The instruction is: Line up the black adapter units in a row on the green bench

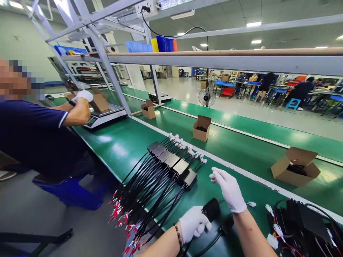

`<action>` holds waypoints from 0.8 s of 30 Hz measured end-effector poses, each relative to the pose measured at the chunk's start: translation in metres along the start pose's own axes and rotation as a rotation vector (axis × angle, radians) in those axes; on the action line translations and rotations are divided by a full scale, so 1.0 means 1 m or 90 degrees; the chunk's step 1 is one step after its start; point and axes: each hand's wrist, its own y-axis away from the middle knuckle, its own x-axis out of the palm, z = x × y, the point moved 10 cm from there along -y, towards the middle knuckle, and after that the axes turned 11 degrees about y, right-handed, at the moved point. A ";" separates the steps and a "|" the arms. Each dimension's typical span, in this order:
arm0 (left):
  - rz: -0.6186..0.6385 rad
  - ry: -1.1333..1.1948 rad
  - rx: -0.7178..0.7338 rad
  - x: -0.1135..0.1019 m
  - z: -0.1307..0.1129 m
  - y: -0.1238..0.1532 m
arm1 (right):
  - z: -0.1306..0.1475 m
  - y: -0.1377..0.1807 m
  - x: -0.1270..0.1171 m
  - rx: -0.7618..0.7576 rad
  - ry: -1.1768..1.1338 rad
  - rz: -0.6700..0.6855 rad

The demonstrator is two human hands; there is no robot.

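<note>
My left hand (193, 224), in a white glove, is closed around a black box-shaped module (211, 209) above the green work surface. Black cable hangs below this hand, and a smaller black piece (227, 225) with a cable lies beside it. My right hand (227, 187), also gloved, is raised past the module with its fingers stretched out and nothing visible in them. Left of it, a row of black boxes with cables (171, 160) lies side by side. Their white connectors (187, 148) point to the far side; red-tipped wire ends (120, 210) hang over the near edge.
Black modules with wires (302, 225) are heaped at right, near a small white connector (251, 204). Open cardboard boxes (201, 134) (293, 171) stand on the green conveyor belt (241, 153). A co-worker (34, 139) sits at left by a scale (107, 116). A shelf beam (227, 62) crosses overhead.
</note>
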 end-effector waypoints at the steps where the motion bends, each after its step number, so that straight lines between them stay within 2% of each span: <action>1: 0.006 0.051 0.012 -0.006 -0.006 0.005 | -0.001 0.001 0.001 0.001 -0.019 0.004; 6: 0.014 0.232 0.120 -0.029 -0.040 0.045 | -0.005 0.002 0.006 -0.027 -0.050 0.041; 8: 0.026 0.272 0.152 -0.030 -0.049 0.058 | -0.004 0.005 0.014 -0.051 -0.001 0.070; 11: 0.047 0.310 0.189 -0.025 -0.059 0.069 | -0.006 0.018 0.037 -0.034 0.038 0.122; 16: 0.027 0.361 0.196 -0.020 -0.062 0.071 | -0.003 0.043 0.071 -0.022 -0.018 0.163; 20: 0.042 0.314 0.187 -0.011 -0.060 0.071 | -0.009 0.033 0.066 -0.039 -0.022 0.130; 22: 0.028 0.259 0.223 -0.010 -0.066 0.075 | -0.013 0.028 0.059 -0.043 -0.061 0.110; 24: -0.011 0.202 0.265 -0.013 -0.071 0.081 | -0.018 0.027 0.060 -0.014 -0.154 0.132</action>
